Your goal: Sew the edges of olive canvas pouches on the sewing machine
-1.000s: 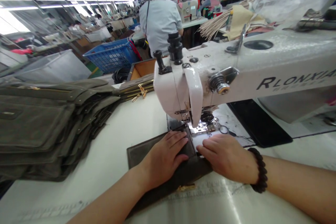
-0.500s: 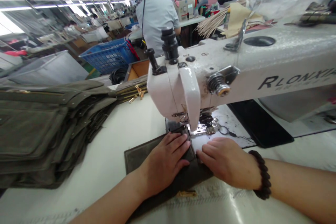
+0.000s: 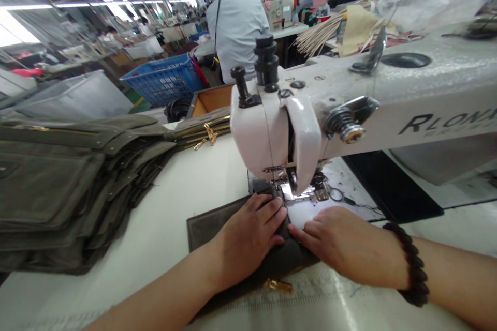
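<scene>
A dark olive fabric piece (image 3: 217,222), with a stitched edge and a gold zipper pull (image 3: 278,285) at its near side, lies under the needle area of a white sewing machine (image 3: 258,134). My left hand (image 3: 248,238) rests flat on it, fingers spread slightly and pointing to the presser foot. At the fabric's right edge is my right hand (image 3: 341,243), fingers curled and the index fingertip on the edge. Its thumb is hidden, but the hand appears to grip the fabric. A dark beaded bracelet (image 3: 411,264) circles the right wrist.
Stacked olive fabric panels (image 3: 58,191) lie on the left of the white table (image 3: 166,217). Gold zipper pulls (image 3: 209,134) hang from pieces behind. A black phone-like slab (image 3: 392,186) lies under the machine arm. Beyond are a blue crate (image 3: 163,80) and a seated person (image 3: 240,31).
The view has shifted slightly, so the machine sits farther right in it. My right index finger looks straighter along the fabric edge. My left hand stays flat on the fabric.
</scene>
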### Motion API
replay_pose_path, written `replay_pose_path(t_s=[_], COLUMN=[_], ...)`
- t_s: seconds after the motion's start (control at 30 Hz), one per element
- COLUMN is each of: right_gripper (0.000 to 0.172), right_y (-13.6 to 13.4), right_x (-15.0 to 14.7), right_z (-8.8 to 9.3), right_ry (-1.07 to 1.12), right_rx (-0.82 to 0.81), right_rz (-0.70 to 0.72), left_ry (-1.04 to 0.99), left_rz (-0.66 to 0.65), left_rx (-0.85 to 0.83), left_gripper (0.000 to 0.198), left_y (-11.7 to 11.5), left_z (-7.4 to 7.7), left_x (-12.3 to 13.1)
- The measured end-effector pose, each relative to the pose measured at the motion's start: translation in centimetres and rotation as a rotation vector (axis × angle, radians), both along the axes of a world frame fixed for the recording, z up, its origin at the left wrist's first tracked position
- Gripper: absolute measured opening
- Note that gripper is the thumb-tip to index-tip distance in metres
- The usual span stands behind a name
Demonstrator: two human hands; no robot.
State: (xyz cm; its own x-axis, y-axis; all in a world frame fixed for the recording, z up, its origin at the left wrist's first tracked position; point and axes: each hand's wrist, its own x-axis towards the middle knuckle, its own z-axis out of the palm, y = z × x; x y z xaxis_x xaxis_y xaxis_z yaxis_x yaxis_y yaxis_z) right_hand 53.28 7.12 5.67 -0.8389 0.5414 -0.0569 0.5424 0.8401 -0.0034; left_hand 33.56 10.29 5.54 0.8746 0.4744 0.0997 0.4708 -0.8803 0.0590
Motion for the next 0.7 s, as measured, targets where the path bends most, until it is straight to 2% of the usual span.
replay_pose_path(t_s=[0.17,0.3,0.5,0.6,0.7], right_gripper=[0.038,0.037,0.036,0.033,0.022], right_y=[0.2,0.3,-0.3,-0.5,-0.7], right_x=[-0.3,0.1,0.8,0.6,0.3], right_z=[-0.5,-0.5,0.8,0.8,0.3], right_ry=[-0.01,-0.02,-0.013,0.004,0.037], right_rx=[0.067,0.083,-0.019,0.002,0.108], right_rz=[-0.054,-0.013,0.068,0.046,0.072], left_ry=[-0.007,-0.007,-0.108,-0.133,-0.139], left_rz=[-0.003,-0.026,-0.108,-0.041,0.007], left_rx=[0.032,0.033,-0.081,-0.062,-0.043], left_gripper=[0.035,0.029,0.023,0.028,0.034], left_y=[0.9,1.1,-1.2,-2.6,-3.4], left_z=[-0.1,-0.3,-0.4,0.0,0.2], left_x=[0.1,0.0,-0.4,-0.3,-0.1])
